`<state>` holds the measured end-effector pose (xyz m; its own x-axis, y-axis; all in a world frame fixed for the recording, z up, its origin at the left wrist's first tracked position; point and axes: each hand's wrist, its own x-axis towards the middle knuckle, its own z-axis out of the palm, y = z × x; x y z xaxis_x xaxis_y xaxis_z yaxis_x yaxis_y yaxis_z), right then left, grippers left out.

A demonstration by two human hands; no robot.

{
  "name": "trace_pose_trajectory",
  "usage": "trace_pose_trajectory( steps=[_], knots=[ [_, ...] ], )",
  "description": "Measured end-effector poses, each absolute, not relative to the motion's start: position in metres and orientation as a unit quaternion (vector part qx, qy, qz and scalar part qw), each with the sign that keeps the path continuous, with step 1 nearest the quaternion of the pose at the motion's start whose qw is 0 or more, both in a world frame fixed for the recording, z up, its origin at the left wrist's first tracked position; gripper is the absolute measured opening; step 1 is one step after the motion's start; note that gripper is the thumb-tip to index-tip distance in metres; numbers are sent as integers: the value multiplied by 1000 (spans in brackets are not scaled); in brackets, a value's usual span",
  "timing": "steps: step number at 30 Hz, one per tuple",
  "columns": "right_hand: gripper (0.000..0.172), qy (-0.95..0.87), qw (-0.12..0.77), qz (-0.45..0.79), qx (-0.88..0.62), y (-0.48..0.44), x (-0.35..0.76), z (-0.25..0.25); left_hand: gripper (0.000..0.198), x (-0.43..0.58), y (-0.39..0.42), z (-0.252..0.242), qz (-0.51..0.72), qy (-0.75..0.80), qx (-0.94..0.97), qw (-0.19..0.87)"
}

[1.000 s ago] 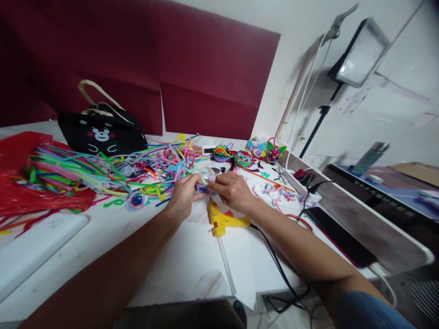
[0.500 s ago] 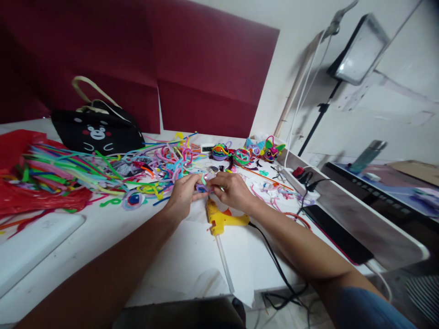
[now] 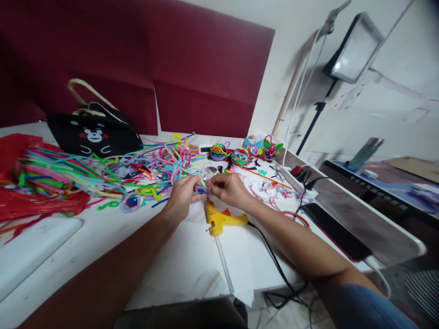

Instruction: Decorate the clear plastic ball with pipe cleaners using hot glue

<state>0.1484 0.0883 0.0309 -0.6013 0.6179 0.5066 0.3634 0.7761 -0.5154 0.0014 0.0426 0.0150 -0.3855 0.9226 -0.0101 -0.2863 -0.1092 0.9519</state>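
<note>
Left hand (image 3: 181, 196) and right hand (image 3: 230, 189) pinch a small purplish piece (image 3: 202, 183) with fingers; probably light, soft, best held by its edges

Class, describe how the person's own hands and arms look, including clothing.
The left hand and right hand are gloveless. Both forearms are bare. A blue sleeve shows on the right arm only, near the picture's lower edge.

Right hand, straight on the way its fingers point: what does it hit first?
The right hand would likely meet the small purple-and-white piece first, then the left hand gripping it. Depth is hard to judge from this one view.
</note>
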Motion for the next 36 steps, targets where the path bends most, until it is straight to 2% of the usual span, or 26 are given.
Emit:
trace_pose_trajectory(
  steps=[7,20,36],
  knots=[
    [6,-867,340,200,-305,88,148,33,20,4,41,17,670,489,326,453],
    [11,-809,346,291,-376,90,144,30,21,7,40,18,671,487,339,444],
    [12,-761,357,344,-417,93,141,27,24,10,37,21,667,505,360,413]
  ],
)
